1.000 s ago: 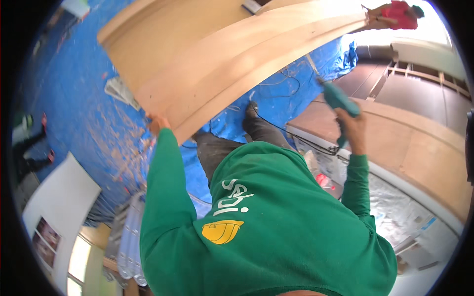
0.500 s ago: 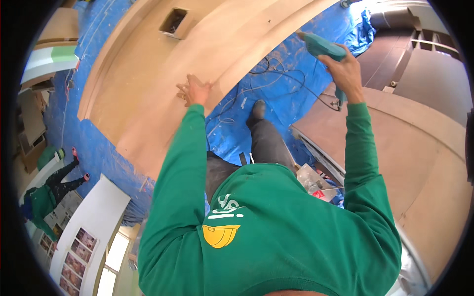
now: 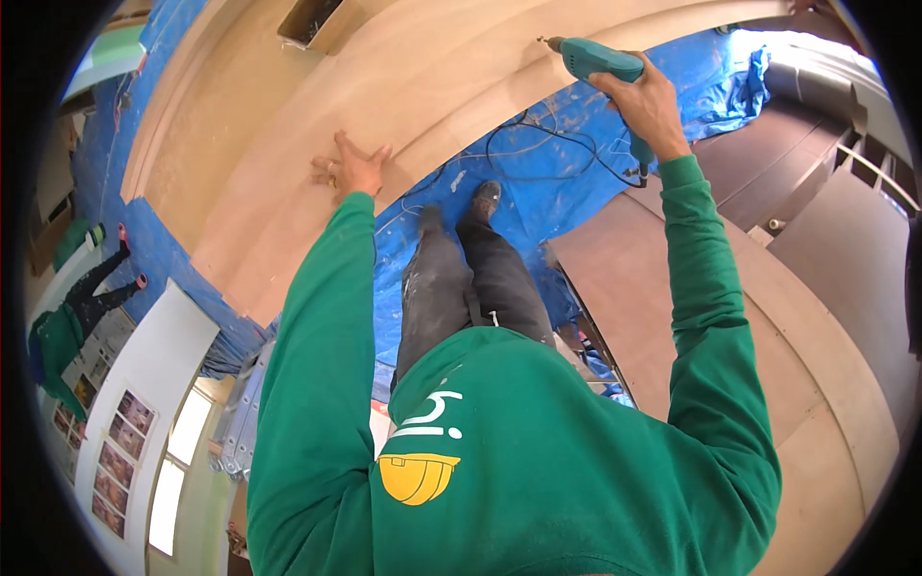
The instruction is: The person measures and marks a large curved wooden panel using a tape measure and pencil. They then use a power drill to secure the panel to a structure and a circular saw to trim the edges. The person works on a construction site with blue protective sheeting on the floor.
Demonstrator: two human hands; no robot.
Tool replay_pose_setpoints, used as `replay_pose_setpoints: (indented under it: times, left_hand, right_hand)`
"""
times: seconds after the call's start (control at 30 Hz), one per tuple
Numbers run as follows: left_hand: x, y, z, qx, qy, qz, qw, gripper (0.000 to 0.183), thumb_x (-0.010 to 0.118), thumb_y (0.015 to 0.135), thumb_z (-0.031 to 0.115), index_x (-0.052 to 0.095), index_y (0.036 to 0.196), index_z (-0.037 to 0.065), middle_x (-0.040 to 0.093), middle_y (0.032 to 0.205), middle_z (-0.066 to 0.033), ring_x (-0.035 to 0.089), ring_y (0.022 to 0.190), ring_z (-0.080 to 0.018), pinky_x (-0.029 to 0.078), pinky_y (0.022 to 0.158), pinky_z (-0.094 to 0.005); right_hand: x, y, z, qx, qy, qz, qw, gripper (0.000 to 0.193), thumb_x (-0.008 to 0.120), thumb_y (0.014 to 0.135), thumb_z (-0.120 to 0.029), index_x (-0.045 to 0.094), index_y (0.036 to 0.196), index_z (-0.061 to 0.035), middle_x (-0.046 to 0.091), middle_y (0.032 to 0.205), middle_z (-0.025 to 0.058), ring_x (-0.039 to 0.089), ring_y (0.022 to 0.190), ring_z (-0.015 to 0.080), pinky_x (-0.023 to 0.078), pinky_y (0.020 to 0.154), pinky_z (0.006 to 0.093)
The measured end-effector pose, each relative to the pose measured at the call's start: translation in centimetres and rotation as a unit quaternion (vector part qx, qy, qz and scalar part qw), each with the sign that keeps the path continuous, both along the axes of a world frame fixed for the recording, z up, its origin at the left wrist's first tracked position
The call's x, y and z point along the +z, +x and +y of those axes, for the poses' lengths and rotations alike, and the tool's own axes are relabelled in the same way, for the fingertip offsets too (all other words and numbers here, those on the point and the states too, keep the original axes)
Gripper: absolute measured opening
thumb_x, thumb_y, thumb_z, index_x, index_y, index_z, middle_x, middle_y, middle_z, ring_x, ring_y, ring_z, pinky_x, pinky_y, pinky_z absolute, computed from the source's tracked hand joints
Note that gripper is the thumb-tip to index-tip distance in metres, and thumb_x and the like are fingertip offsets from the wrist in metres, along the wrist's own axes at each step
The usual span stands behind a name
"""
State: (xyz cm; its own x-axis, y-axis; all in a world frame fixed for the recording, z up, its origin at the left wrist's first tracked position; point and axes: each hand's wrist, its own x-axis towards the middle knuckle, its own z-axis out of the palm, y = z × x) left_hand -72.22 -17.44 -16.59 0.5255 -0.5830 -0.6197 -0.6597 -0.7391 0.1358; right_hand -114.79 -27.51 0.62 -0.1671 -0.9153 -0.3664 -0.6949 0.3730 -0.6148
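A large curved plywood panel stretches across the upper part of the head view. My left hand lies on its surface with the fingers spread, holding nothing. My right hand is wrapped round the grip of a teal corded power drill. The drill points left, and its tip is over the panel's near edge strip, by a small dark mark. Whether the tip touches the wood I cannot tell. A dark cord hangs from the drill's grip toward the floor.
Blue sheeting covers the floor, with loose cables lying on it by my feet. Brown boards are at my right. An open box-like cutout is in the panel. Another person is at the far left.
My right hand has brought the drill from beyond the panel's edge up and left over the wood. My left hand remains spread on the panel, and my view has shifted.
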Motion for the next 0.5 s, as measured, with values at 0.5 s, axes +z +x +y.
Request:
replay_pose_setpoints:
  times: [0.5]
  left_hand:
    - [-0.8, 0.2, 0.2, 0.008, -0.001, -0.014, 1.000, 0.117, 0.087, 0.082, 0.064, 0.017, 0.172, 0.038, -0.011, 0.174, -0.0378, -0.011, 0.159, -0.0648, 0.029, 0.109, -0.0892]
  right_hand:
    - [0.6, 1.5, -2.0, 0.017, 0.006, 0.049, 0.999, 0.067, 0.083, 0.082, -0.042, 0.070, 0.131, 0.0018, 0.079, 0.100, 0.0228, 0.078, 0.090, 0.0335, 0.060, 0.083, 0.0413]
